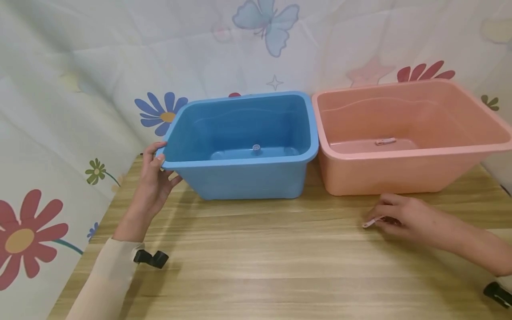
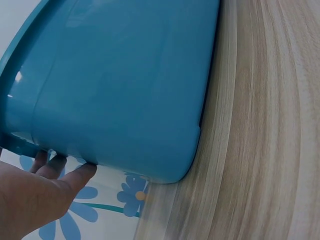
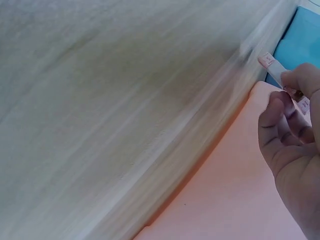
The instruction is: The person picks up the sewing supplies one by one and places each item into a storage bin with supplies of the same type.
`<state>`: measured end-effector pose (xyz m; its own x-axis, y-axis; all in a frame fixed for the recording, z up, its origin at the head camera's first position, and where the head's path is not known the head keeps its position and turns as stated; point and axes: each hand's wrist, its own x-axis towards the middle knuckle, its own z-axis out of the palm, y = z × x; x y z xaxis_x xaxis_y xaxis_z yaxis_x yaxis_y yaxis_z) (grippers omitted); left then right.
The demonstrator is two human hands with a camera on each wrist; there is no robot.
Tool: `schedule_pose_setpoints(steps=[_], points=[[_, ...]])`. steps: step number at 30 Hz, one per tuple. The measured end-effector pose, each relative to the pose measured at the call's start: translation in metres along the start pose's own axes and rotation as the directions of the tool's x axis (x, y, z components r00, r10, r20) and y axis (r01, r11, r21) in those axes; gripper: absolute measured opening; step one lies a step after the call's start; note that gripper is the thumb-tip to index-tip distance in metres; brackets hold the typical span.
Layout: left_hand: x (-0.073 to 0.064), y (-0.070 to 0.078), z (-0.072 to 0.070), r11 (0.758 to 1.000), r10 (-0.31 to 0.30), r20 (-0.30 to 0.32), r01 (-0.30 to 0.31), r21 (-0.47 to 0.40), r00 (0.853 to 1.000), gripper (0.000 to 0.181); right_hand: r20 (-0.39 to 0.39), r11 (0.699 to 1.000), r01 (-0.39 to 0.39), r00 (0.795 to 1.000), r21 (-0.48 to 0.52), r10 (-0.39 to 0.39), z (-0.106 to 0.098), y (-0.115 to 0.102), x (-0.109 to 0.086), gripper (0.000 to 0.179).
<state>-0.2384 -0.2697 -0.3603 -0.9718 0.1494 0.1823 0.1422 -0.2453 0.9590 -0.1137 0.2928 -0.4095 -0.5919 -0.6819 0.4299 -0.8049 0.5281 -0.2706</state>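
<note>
My left hand (image 1: 155, 178) grips the left front corner of a blue plastic tub (image 1: 244, 181), thumb at the rim and fingers beneath it. In the left wrist view the fingertips (image 2: 86, 169) touch the tub's outer side. Low over the table in front of a pink tub (image 1: 384, 175), my right hand (image 1: 412, 218) pinches a folded measuring tape (image 1: 373, 222). Printed digits show on the tape's pale strip (image 3: 272, 65) in the right wrist view; its middle is hidden by the fingers.
Both tubs stand side by side on a wood-grain table (image 1: 256, 258). Inside the pink one lies a small pale folded strip (image 1: 386, 141); a small round whitish piece (image 1: 256, 147) is in the blue one. A flower-printed curtain (image 1: 208, 49) hangs behind and at the left.
</note>
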Motion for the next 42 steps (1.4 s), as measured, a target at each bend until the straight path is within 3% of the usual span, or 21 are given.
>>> schedule_pose_setpoints(steps=[4,9,13,18,23,27,33,37,42], points=[[0.000,0.001,0.000,1.000,-0.001,-0.001,0.001,0.001,1.000,0.035,0.010,1.000,-0.013,1.000,-0.004,0.013,0.005,-0.001,0.003,0.028],[0.000,0.002,0.000,1.000,0.007,-0.004,-0.007,0.000,1.000,0.035,0.011,1.000,0.018,1.000,0.012,-0.018,0.017,0.000,0.011,0.031],[-0.001,0.001,0.000,1.000,-0.005,-0.006,0.005,-0.009,1.000,0.034,0.072,0.999,0.022,0.997,0.047,-0.025,0.021,-0.004,0.019,0.035],[-0.002,0.000,-0.001,1.000,0.006,-0.009,-0.006,-0.009,1.000,0.034,0.176,0.993,-0.056,0.984,0.101,0.038,0.023,-0.009,0.029,0.029],[-0.001,0.001,0.000,1.000,0.014,0.006,-0.014,0.000,1.000,0.036,0.235,0.977,-0.157,0.965,0.146,0.120,0.025,-0.011,0.035,0.027],[-0.001,0.000,0.000,1.000,0.012,0.003,-0.012,0.001,1.000,0.035,0.257,0.968,-0.185,0.957,0.170,0.138,0.027,-0.011,0.037,0.026],[0.000,0.000,0.001,1.000,0.012,0.005,-0.012,0.003,1.000,0.036,0.185,0.963,-0.198,0.969,0.183,0.164,0.024,-0.012,0.038,0.016],[0.000,0.000,0.001,1.000,0.012,0.000,-0.012,0.003,1.000,0.036,0.056,0.968,-0.202,0.979,0.150,0.196,0.019,-0.011,0.038,0.017],[-0.001,-0.001,0.000,1.000,0.013,0.000,-0.013,-0.003,1.000,0.035,-0.093,0.984,-0.162,0.981,0.079,0.169,0.012,-0.009,0.038,0.028]])
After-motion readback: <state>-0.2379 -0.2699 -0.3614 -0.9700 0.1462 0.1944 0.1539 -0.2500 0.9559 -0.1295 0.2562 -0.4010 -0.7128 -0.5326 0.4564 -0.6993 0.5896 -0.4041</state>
